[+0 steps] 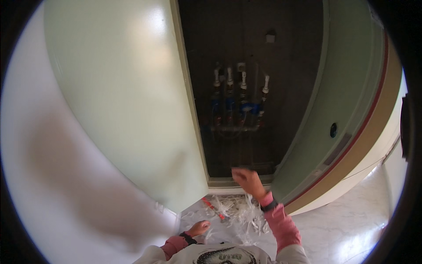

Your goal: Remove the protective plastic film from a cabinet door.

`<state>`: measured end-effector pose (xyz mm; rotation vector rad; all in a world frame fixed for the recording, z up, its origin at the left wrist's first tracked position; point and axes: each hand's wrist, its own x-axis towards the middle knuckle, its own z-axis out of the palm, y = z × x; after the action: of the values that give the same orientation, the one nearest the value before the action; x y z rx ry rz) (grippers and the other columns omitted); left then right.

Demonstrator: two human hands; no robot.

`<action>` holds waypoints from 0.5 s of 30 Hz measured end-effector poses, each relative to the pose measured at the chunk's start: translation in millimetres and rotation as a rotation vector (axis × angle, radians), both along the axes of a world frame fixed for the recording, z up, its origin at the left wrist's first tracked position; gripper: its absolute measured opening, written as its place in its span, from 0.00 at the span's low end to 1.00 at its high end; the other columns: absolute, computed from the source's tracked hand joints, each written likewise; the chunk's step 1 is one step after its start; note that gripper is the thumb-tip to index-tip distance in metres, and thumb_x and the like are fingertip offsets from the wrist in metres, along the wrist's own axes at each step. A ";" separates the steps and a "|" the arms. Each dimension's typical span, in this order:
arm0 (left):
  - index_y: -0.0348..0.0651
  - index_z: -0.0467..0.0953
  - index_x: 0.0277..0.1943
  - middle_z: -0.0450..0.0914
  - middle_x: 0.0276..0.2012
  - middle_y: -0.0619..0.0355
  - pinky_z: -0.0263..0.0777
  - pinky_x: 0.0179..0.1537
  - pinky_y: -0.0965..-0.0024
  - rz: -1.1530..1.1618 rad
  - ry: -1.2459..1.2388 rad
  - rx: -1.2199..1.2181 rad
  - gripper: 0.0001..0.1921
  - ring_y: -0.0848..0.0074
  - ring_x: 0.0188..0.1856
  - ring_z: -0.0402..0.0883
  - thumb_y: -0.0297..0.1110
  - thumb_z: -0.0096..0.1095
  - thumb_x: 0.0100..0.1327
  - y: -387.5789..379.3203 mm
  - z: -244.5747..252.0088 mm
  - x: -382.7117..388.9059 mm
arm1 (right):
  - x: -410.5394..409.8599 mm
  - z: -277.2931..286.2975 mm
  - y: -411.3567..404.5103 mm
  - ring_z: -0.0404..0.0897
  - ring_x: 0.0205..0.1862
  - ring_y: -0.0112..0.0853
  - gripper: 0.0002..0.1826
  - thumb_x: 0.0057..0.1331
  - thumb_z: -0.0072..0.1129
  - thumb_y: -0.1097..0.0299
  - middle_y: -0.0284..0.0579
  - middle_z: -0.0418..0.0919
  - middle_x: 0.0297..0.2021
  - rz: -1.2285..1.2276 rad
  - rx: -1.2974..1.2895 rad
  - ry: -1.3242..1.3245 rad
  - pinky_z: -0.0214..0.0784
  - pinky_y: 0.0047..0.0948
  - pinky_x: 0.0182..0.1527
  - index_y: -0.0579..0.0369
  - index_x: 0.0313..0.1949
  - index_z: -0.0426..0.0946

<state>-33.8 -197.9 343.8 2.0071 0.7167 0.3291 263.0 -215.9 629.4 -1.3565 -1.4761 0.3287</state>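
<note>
My right hand (249,181), its fingers curled, is held out over the bottom sill (222,181) of a dark utility recess. Whether anything is pinched in it is too blurred to tell. Low by my body is my left hand (199,227), loosely curled, with the inside of its grip hidden. Between and below the hands a heap of white shredded plastic strips (242,211) covers the floor. A red and dark slender item (212,208) lies at the heap's left side. Inside the recess stand several pipes with white tops (243,81) and blue meters (249,108).
A pale green door panel (128,99) stands to the left of the recess, beside a white wall (49,184). On the right is another green panel (310,155) with a round dark fitting (334,130) and a red edge strip (371,109). Marble-look flooring (346,211) extends right.
</note>
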 end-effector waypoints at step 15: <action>0.35 0.75 0.45 0.79 0.27 0.54 0.73 0.25 0.71 0.679 0.112 -0.403 0.16 0.75 0.26 0.79 0.35 0.52 0.58 4.7 -17.2 -137.2 | -59.7 233.8 263.5 0.72 0.36 0.22 0.23 0.62 0.57 0.59 0.34 0.77 0.37 0.179 0.467 0.592 0.65 0.20 0.40 0.63 0.50 0.72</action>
<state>-171.0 -193.2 326.6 1.3656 1.4124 0.4242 203.2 47.6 863.2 -0.6736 -1.0802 0.4241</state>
